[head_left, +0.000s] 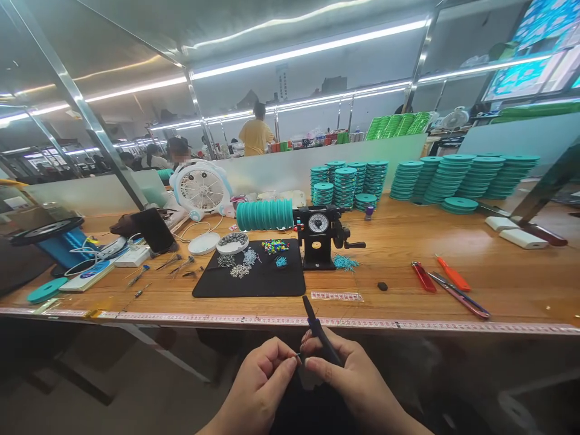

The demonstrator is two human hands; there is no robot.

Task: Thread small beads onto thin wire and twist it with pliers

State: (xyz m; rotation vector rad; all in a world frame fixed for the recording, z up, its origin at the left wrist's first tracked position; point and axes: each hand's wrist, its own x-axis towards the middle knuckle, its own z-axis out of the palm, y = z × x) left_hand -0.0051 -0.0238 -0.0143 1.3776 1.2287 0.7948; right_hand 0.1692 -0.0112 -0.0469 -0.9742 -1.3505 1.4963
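In front of the table edge, my left hand (267,380) is closed in a pinch, thumb against forefinger. A tiny dark piece (298,356) shows at its fingertips, too small to name. My right hand (347,371) is closed around a black pen-like tool (324,341), which slants up to the left and has a bluish collar. The right thumb and forefinger also meet close to the left fingertips. What they pinch cannot be made out. Both hands are apart from the tabletop.
A black mat (254,284) carries small beads and metal parts. Behind it, a black winder with a dial (317,225) holds teal spools (265,215). More spool stacks (453,178), a fan (202,187), a phone (154,231), an orange-handled tool (453,273) and a measuring tape (290,320) are around.
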